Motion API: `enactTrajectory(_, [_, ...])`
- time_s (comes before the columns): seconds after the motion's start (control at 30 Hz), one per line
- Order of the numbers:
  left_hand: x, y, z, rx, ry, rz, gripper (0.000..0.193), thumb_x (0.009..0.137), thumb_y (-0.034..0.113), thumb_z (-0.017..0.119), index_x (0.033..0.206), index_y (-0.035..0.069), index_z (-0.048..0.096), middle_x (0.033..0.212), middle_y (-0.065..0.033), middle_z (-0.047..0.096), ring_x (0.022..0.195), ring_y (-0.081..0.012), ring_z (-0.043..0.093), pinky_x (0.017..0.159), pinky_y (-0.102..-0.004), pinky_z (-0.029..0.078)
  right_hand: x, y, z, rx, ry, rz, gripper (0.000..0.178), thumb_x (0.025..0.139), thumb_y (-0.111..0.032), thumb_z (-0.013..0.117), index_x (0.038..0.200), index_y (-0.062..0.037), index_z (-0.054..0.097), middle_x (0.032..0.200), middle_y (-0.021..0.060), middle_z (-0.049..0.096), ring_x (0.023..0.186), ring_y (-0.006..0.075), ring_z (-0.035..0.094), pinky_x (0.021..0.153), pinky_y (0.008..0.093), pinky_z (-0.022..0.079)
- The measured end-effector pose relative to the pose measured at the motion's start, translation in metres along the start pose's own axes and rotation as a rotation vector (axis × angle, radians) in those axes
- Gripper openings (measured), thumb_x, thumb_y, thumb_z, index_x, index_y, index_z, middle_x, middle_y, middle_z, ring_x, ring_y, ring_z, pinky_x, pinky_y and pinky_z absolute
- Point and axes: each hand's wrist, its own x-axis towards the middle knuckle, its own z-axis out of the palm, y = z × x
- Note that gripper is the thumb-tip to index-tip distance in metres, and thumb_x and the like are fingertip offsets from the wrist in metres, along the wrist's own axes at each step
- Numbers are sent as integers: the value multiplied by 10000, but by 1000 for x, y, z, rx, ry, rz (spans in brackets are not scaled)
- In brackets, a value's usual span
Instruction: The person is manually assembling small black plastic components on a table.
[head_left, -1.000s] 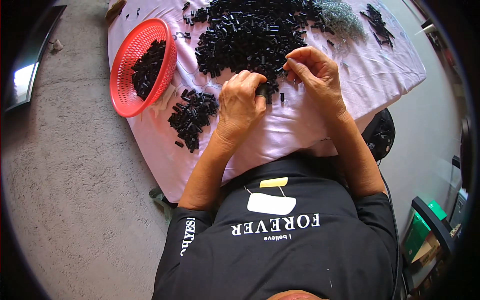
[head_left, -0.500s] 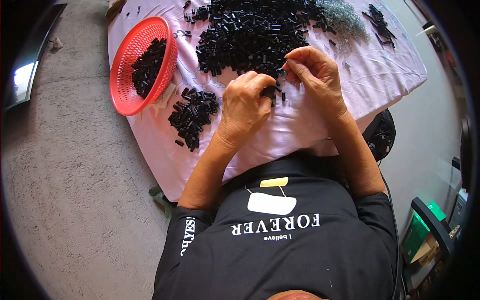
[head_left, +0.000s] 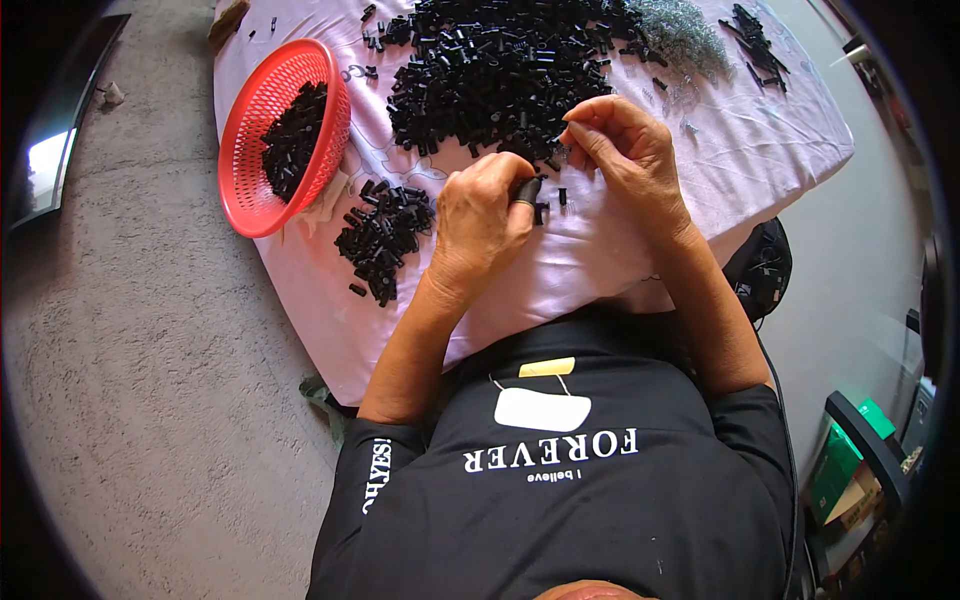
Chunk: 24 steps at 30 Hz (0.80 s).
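Observation:
Curled fingers close my left hand [head_left: 478,215] around a small black plastic piece [head_left: 528,188], much of it hidden by the hand. A yellowish band shows beside that piece. To its right my right hand [head_left: 635,160] is raised with thumb and forefinger pinched together; whatever lies between the tips is too small to make out. A single black tubular piece [head_left: 563,196] stands on the pink cloth [head_left: 620,270] between the hands. Just beyond them spreads a large heap of black tubular pieces [head_left: 490,80]. A smaller pile of such pieces [head_left: 385,235] lies left of my left hand.
A red plastic basket [head_left: 233,165] with black pieces inside leans tilted at the table's left edge. Small silvery metal parts [head_left: 685,40], like springs, are heaped at the far right, beside longer black parts [head_left: 757,45]. A dark bag [head_left: 765,270] is below the right edge.
My left hand has shifted slightly left and toward me, away from the big heap. My right hand stays nearly in place, still pinched.

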Motion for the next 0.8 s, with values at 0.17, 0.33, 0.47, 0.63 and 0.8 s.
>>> enactTrajectory(0.17, [-2,-6,-2,-20,-30,-51,159,717,27,608,875,36,627,821,-133,651,749,-339,640,684,-432,499,0,2,1,-30,-45,-22,77,934,3,629,1011,-3,636,851,44,677,754,81,646,680,214,541])
enactTrajectory(0.33, [11,-2,-4,-63,86,-92,242,736,20,619,977,31,635,773,-155,656,715,-335,664,671,-419,524,-1,1,3,-19,-1,-5,81,934,8,625,1013,-4,635,849,43,675,746,79,643,676,211,541])
enactTrajectory(0.47, [22,-11,-1,57,92,-64,281,726,38,642,1007,29,637,745,-159,656,692,-336,669,655,-424,526,-1,-1,4,-24,2,16,78,936,7,621,1012,-6,636,848,41,674,748,78,645,672,209,540])
enactTrajectory(0.63, [25,-10,1,68,63,-75,233,729,44,650,961,31,631,725,-146,651,676,-335,663,642,-424,523,-1,0,3,-38,5,20,72,938,2,623,1008,-5,637,849,38,676,746,76,643,673,208,538])
enactTrajectory(0.8, [21,-9,-2,31,62,-107,189,732,47,658,916,33,617,708,-145,646,652,-335,654,622,-418,514,-1,0,4,-52,1,8,71,938,3,623,1006,-4,640,854,38,680,742,74,640,673,206,535])
